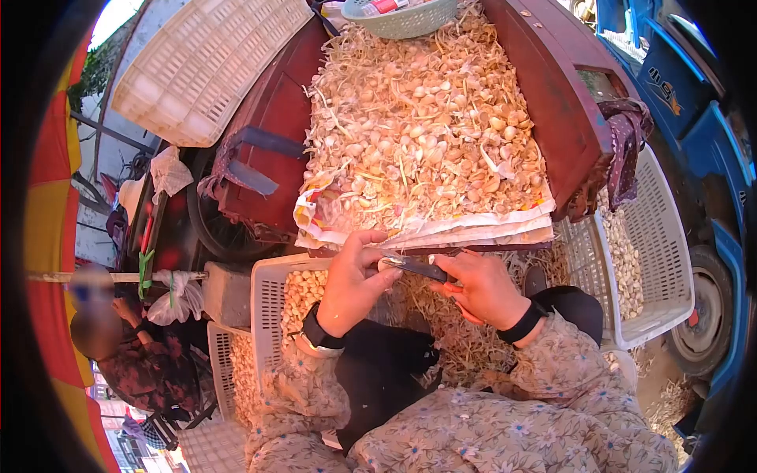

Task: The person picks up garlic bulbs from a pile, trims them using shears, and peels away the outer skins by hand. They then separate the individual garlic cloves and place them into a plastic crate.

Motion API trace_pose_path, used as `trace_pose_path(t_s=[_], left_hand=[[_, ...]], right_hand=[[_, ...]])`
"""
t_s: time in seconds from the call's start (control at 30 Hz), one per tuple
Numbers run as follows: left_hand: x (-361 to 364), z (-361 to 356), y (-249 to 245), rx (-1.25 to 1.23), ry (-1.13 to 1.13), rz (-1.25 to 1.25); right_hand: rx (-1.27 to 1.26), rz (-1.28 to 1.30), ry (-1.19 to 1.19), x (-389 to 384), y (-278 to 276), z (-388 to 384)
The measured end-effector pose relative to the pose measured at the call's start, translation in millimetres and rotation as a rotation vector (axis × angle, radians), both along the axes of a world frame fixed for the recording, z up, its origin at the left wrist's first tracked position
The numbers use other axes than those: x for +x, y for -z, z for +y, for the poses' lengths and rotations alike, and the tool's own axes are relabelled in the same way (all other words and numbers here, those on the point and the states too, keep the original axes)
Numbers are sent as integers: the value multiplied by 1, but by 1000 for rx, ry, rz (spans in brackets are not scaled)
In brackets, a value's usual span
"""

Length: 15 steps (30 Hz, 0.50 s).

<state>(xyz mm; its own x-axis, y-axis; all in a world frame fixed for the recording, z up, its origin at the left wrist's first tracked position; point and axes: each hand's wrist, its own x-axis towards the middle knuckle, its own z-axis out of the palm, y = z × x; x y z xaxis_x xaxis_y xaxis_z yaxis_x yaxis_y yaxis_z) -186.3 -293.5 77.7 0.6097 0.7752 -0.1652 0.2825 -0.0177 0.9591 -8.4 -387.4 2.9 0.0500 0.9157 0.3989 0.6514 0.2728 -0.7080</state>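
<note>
My left hand [352,285] pinches a pale garlic clove [385,264] between thumb and fingers. Closed round the handle of a small knife, my right hand [485,290] holds its dark blade [422,268] level, with the tip against or very near the clove. Both hands are just in front of a red wooden cart [552,102], below its near edge. On the cart lies a broad heap of garlic cloves and dry skins [426,126], spread over a white printed sheet [473,236]. The knife's handle is mostly hidden by my fingers.
White crates with peeled cloves stand at left [268,315] and right [658,260]. An upturned crate [209,67] leans at upper left; a green basket [406,20] rests on the heap. A person [150,355] sits at left. A blue vehicle [694,118] stands at right.
</note>
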Motion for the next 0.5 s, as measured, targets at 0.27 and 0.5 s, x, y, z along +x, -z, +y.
trace_pose_path(t_s=[0.27, 0.5], left_hand=[[-19, -10, 25, -155, -120, -216], [-46, -14, 28, -227, -254, -203]], right_hand=[[-372, 805, -92, -10, -14, 1], [-345, 904, -61, -10, 1, 9]])
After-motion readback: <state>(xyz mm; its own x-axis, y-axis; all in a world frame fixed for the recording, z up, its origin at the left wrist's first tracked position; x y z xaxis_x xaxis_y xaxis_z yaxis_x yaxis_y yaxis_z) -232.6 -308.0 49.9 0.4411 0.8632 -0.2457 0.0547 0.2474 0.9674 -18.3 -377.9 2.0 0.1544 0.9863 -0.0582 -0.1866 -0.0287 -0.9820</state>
